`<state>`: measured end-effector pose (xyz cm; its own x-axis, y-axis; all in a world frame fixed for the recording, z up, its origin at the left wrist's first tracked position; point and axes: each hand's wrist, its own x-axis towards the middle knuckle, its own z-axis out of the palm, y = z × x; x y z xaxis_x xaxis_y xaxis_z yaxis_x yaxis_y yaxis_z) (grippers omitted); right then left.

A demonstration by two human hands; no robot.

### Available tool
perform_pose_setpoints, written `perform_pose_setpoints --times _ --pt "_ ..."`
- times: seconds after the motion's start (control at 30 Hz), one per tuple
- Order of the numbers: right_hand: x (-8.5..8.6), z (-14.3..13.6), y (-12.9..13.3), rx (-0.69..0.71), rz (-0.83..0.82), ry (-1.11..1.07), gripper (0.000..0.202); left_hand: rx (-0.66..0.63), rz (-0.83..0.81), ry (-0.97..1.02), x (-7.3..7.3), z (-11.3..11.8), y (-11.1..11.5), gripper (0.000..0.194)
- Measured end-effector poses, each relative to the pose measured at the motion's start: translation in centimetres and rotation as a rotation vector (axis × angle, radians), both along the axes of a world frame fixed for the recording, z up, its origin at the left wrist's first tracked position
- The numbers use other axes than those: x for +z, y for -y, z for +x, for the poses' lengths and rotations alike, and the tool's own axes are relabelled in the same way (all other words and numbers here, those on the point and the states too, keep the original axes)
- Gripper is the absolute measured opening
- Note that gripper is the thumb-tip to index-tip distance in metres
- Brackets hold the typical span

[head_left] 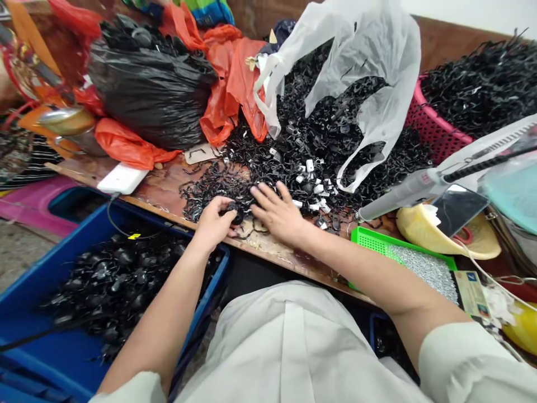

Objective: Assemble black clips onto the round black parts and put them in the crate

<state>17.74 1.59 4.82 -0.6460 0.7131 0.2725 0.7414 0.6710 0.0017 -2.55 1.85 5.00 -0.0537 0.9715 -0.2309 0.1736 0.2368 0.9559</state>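
Pale shirt front (289,341) nearest us, just short of the desk's front edge. Beyond it, we find both hands at work near that edge, left of the middle of the desk (161,195).

Left grip (213,224): thumb and fingers closed round a small round black part (237,214), held at the front edge of the desk. Right grip (279,215): fingers spread, palm down, fingertips just beside the part; we see nothing held, though the underside is hidden.

Handling, our estimate: moulded plastic, very light, stiff, smooth enough to slip if pinched at a slant. Any thin tabs could snap; fine detail too small to tell. We would take it by the rim, thumb opposite forefinger, leaving the face free.

Surroundings: thin curled black strips (205,187) lie loose behind the hands and, we judge, could snag on the part. White clips (321,189) are scattered right of them. Blue crate (20,330) of glossy black pieces (121,274) sits below the desk's front edge, to the left.
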Motion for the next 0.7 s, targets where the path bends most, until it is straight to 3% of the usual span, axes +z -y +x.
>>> perform_pose_setpoints --times 0.2,0.3,0.43,0.5,0.57,0.7 --pt "1.9 3.4 -6.0 -0.358 0.154 -0.041 0.022 -0.033 0.072 0.266 0.1 4.1 -5.2 0.03" --pt "3.2 3.9 -7.0 -0.449 0.163 -0.058 0.024 -0.06 0.043 0.263 0.5 5.3 -7.2 0.028" --pt "3.9 1.9 -3.8 -0.334 0.131 -0.067 0.027 -0.067 0.039 0.201 1.7 3.8 -8.3 0.028" --pt "3.4 0.3 -1.2 -0.151 0.007 -0.014 0.026 -0.066 0.061 0.146 2.4 2.1 -7.8 0.027" --pt "2.3 -1.0 1.0 -0.059 -0.133 0.044 0.023 -0.033 0.092 0.067 3.0 0.2 -6.7 0.026" --pt "0.4 -1.5 3.3 -0.143 -0.247 0.092 0.02 0.115 0.124 -0.166 3.0 -3.5 -3.5 0.024"
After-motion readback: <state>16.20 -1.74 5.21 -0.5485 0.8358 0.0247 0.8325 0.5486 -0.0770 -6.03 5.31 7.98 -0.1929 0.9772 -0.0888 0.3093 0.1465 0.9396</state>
